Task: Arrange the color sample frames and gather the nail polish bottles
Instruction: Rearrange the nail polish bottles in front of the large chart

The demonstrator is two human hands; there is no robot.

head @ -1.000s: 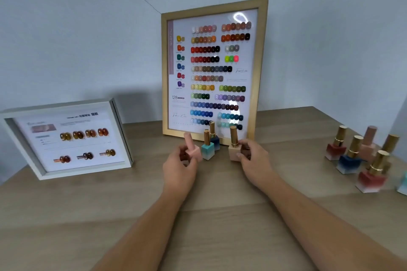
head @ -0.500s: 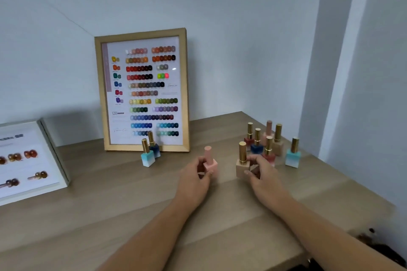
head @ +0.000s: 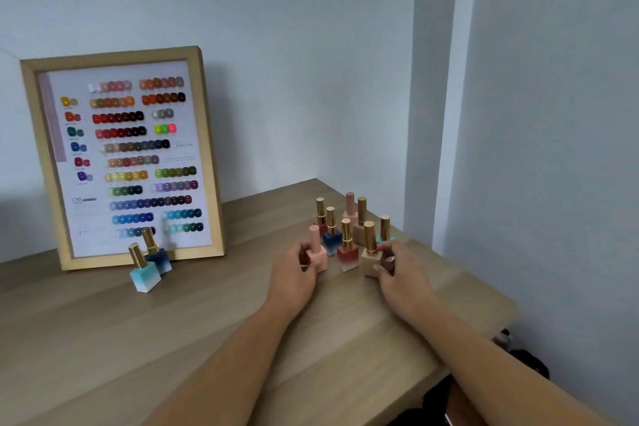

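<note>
My left hand (head: 294, 273) grips a pink nail polish bottle (head: 316, 252) standing on the wooden table (head: 207, 328). My right hand (head: 401, 273) grips a beige bottle with a gold cap (head: 370, 252). Both bottles stand at the front of a cluster of several bottles (head: 345, 228) near the table's right corner; a red one (head: 346, 251) stands between them. A light-blue bottle (head: 143, 270) and a dark-blue bottle (head: 156, 252) stand apart in front of the gold-framed colour chart (head: 121, 159), which leans on the wall.
The wall corner and a pillar (head: 435, 114) close off the right side. The table's right edge (head: 498, 318) runs just past my right hand. Something dark (head: 525, 360) lies below the table edge.
Both hands carried their bottles to the right, from in front of the gold frame to the cluster. The view swung right, and the white frame on the left dropped out of sight.
</note>
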